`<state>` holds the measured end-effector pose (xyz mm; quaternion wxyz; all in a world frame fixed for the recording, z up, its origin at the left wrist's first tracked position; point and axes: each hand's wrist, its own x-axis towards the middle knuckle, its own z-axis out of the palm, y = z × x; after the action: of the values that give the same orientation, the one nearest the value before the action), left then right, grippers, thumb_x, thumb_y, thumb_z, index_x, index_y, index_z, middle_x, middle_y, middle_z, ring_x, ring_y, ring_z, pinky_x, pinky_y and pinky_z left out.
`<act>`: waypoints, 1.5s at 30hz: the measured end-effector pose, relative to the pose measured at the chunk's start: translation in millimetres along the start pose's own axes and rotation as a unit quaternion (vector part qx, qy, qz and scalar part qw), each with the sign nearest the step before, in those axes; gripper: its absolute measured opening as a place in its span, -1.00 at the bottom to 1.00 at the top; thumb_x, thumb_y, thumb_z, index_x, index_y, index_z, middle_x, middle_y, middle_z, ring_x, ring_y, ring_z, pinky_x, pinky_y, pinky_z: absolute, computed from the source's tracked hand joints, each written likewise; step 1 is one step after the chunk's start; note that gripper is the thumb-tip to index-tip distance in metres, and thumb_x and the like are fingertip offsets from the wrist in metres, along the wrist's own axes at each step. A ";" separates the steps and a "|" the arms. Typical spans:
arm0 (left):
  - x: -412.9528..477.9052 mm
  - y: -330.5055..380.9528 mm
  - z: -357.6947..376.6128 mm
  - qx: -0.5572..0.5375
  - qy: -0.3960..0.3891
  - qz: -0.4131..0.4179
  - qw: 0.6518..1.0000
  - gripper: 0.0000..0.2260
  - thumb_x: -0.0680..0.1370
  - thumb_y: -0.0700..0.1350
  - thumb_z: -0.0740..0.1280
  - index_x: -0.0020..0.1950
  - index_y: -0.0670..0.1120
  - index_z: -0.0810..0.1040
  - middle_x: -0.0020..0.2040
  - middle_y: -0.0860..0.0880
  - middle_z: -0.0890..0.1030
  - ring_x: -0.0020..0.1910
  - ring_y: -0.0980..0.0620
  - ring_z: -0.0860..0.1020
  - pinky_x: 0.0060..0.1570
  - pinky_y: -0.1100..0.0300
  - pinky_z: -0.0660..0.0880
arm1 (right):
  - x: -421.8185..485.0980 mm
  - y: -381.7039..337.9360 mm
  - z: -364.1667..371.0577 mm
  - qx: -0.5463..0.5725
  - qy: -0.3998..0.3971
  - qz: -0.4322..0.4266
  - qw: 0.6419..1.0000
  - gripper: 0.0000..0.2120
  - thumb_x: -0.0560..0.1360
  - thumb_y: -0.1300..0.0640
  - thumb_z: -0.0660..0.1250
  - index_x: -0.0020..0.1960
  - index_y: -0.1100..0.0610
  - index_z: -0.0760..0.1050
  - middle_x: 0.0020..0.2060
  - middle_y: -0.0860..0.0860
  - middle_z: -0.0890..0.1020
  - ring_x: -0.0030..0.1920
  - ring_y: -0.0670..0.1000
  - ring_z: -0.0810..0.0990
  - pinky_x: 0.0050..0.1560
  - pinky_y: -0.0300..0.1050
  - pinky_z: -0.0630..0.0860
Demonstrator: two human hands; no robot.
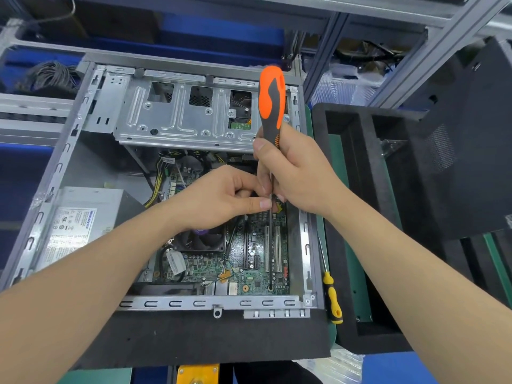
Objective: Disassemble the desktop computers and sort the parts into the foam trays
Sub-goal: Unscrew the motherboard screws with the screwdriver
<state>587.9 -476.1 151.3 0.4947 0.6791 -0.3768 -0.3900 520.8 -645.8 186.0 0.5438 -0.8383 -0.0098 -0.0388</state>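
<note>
Right grip point(296, 176) curled round the orange screwdriver point(271, 95), left grip point(221, 200) pinching its shaft, I set the tip on a motherboard point(255, 261) screw inside the opened case point(166, 303): early going, I judge, with power supply point(80, 217) still mounted, foam tray point(368, 173) alongside.

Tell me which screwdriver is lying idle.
The small yellow-and-black screwdriver beside the case; the orange screwdriver is upright, held in the right hand.

The left hand point(221, 200) hides part of the fan point(202, 241); the power supply's point(83, 214) print is illegible.
</note>
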 end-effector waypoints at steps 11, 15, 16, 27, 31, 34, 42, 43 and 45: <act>-2.2 -3.1 -1.8 -0.061 -0.127 0.071 0.987 -0.88 0.62 0.08 0.40 0.11 0.19 0.71 -0.16 -0.28 0.62 -0.06 -0.34 0.61 0.15 -0.11 0.53 | 1.3 -26.6 -38.6 0.138 -0.347 0.017 0.927 -0.95 0.67 0.26 0.23 0.06 0.23 0.44 -0.29 0.10 0.61 -0.41 0.32 0.59 -0.37 0.17 0.56; -3.8 -0.1 9.2 -0.074 -0.147 0.102 0.981 -0.88 0.61 -0.07 0.37 0.03 0.06 0.71 0.00 0.03 0.70 0.07 -0.03 0.64 0.14 0.11 0.50 | -7.7 -46.5 -45.1 0.077 -0.339 0.020 0.937 -0.91 0.67 0.23 0.29 0.08 0.27 0.50 -0.25 0.25 0.65 -0.32 0.29 0.68 -0.32 0.23 0.62; -3.2 0.9 10.5 -0.062 -0.146 0.110 0.981 -0.87 0.61 -0.04 0.36 -0.02 0.13 0.71 -0.10 0.01 0.69 -0.07 -0.06 0.61 0.01 0.09 0.49 | -12.5 -51.6 -45.1 0.049 -0.312 0.020 0.949 -0.89 0.66 0.22 0.31 0.08 0.28 0.52 -0.24 0.24 0.66 -0.32 0.24 0.70 -0.33 0.23 0.62; -10.8 18.3 25.3 -0.025 -0.195 0.112 0.974 -0.81 0.65 -0.09 0.36 -0.02 0.13 0.75 -0.19 0.13 0.68 -0.31 0.29 0.45 -0.27 0.45 0.34 | -56.0 -169.2 -36.8 -0.436 0.047 -0.006 0.899 -0.42 0.57 -0.37 0.25 -0.23 0.16 0.49 -0.45 0.05 0.48 -0.43 -0.02 0.41 -0.38 -0.08 0.33; -14.9 31.2 24.1 0.039 -0.221 0.103 0.969 -0.86 0.62 0.05 0.38 0.00 0.14 0.75 -0.29 0.07 0.64 -0.34 0.17 0.42 -0.26 0.29 0.34 | -57.7 -195.0 -23.5 -0.566 -0.053 0.111 0.815 -0.46 0.62 -0.28 0.18 -0.26 0.16 0.31 -0.37 0.05 0.40 -0.40 0.04 0.42 -0.44 -0.10 0.23; -18.4 38.1 15.0 0.080 -0.233 0.091 0.965 -0.86 0.62 0.08 0.39 0.05 0.13 0.75 -0.44 0.13 0.42 -0.43 0.12 0.24 -0.37 0.27 0.20 | -58.9 -205.5 -18.5 -0.558 -0.124 0.109 0.813 -0.55 0.63 -0.23 0.25 -0.16 0.15 0.43 -0.31 0.00 0.43 -0.33 0.05 0.43 -0.40 -0.08 0.29; -36.4 54.7 -3.5 0.035 -0.162 0.095 0.981 -0.67 0.54 -0.23 0.47 -0.34 0.02 0.44 -0.34 -0.22 0.39 -0.09 0.09 0.63 -0.08 -0.14 0.53 | -45.0 -225.9 -26.1 -0.533 -0.287 0.064 0.793 -0.88 0.56 0.08 0.40 -0.03 -0.16 0.57 -0.13 -0.20 0.61 -0.15 -0.16 0.55 -0.13 0.01 0.53; -37.1 55.1 -5.7 0.008 -0.156 0.097 0.983 -0.80 0.53 -0.23 0.44 -0.23 -0.01 0.55 -0.39 -0.12 0.30 -0.31 0.11 0.48 -0.22 0.02 0.44 | -43.5 -225.8 -26.0 -0.532 -0.298 0.066 0.790 -0.78 0.52 0.19 0.39 -0.09 -0.15 0.58 -0.14 -0.17 0.65 -0.14 -0.12 0.58 -0.12 0.05 0.57; -37.8 60.5 -6.9 -0.054 -0.156 0.108 0.980 -0.76 0.58 -0.26 0.35 0.20 -0.08 0.65 -0.39 0.12 0.28 -0.41 0.06 0.23 -0.29 0.19 0.29 | -41.9 -223.9 -25.0 -0.527 -0.309 0.074 0.789 -0.68 0.45 0.33 0.32 -0.19 -0.11 0.56 -0.18 -0.08 0.69 -0.13 -0.05 0.62 -0.08 0.13 0.62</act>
<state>570.9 -453.3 217.2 0.5048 0.5376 -0.4990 -0.4551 464.6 -576.0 396.9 -0.0127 -0.9602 -0.0929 0.2632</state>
